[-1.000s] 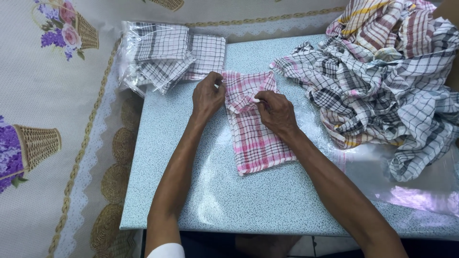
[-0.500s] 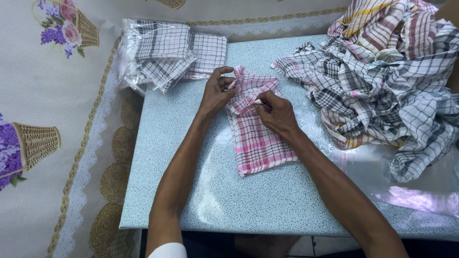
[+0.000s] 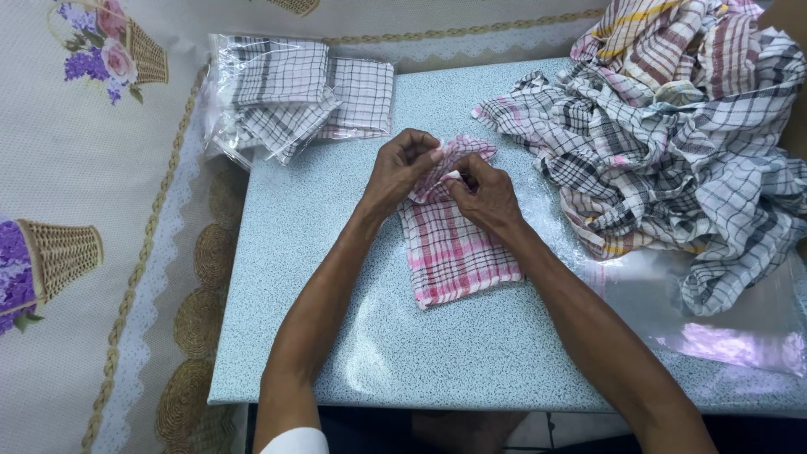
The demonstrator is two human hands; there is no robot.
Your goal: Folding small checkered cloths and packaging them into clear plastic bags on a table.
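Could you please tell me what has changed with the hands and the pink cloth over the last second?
Both hands, left hand and right hand, went from pressing the pink-and-white checked folded cloth flat to pinching and lifting its far end. The bagged cloths and loose pile stayed put.

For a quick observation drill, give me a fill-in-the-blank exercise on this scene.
1. Both hands, left hand and right hand, pinch the far end of a folded ____ and white checked cloth.
2. The folded cloths at the far left are wrapped in clear ____.
3. The loose pile of checked cloths lies to the ____ of the hands.

Missing words: pink; plastic; right
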